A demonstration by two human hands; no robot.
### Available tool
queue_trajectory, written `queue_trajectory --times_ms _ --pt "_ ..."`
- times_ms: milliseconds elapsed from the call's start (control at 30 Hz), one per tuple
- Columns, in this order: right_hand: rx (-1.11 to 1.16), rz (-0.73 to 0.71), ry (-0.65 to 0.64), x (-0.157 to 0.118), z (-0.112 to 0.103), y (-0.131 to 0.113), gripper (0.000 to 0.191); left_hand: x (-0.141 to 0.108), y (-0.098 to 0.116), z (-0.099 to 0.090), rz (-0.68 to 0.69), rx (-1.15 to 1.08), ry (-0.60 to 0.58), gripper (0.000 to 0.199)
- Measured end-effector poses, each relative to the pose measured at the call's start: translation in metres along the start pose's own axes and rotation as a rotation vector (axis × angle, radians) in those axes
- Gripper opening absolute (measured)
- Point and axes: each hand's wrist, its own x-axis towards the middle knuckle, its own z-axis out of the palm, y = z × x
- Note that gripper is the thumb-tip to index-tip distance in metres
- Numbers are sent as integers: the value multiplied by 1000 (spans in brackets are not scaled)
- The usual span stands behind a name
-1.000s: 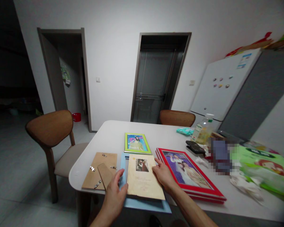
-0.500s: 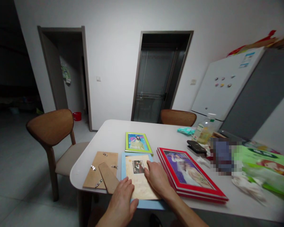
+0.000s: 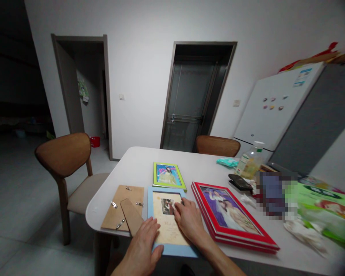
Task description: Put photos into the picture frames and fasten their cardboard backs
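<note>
A light blue picture frame lies on the table with a cream printed sheet within its border. The sheet bears a small photo and faint lettering. My left hand rests at the frame's lower left edge, fingers extended and thumb apart, holding nothing. On the right side of the sheet lies my right hand, its fingers slightly bent with the tips touching the sheet near the photo. Left of the frame is a brown backing board with metal clips and a stand leg, partly behind my left hand.
A green framed picture lies beyond the blue frame. Stacked red picture frames sit to the right. Farther right are a black wallet-like item, a bottle, crumpled tissue and a green package. Chairs flank the white table.
The cream sheet has shifted to sit within the blue frame, whose top and right borders now show. Both hands have moved slightly, and my right fingertips are more bent. The view tilted slightly.
</note>
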Motion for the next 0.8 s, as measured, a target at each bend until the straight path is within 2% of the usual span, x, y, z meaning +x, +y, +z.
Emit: queue_trajectory --times_ms 100,200,267,367,433,500,567,700,800 --pt "136 -84 -9 0 -3 -23 28 -18 -32 -12 -29 47 86 49" --pt "265 -265 -88 -3 0 -63 30 -34 -71 -25 -102 146 174 50" --pt "271 -357 -133 -5 7 -90 33 -41 -95 -31 -135 216 235 47" --pt "235 -391 -175 -7 19 -119 44 -45 -121 -37 -167 271 268 40" --pt "308 -361 -185 -5 23 -126 46 -43 -128 -40 -158 270 261 36" --pt "453 -331 -161 -3 18 -125 45 -38 -124 -44 -138 257 278 34" --pt "573 -341 -117 -3 6 -115 41 -30 -111 -49 -103 237 307 35" --pt "649 -351 -90 -12 -28 -75 31 -11 -63 -48 -22 184 275 38" --pt "637 -287 -159 -25 -43 -34 30 3 -24 -32 -8 142 149 42"
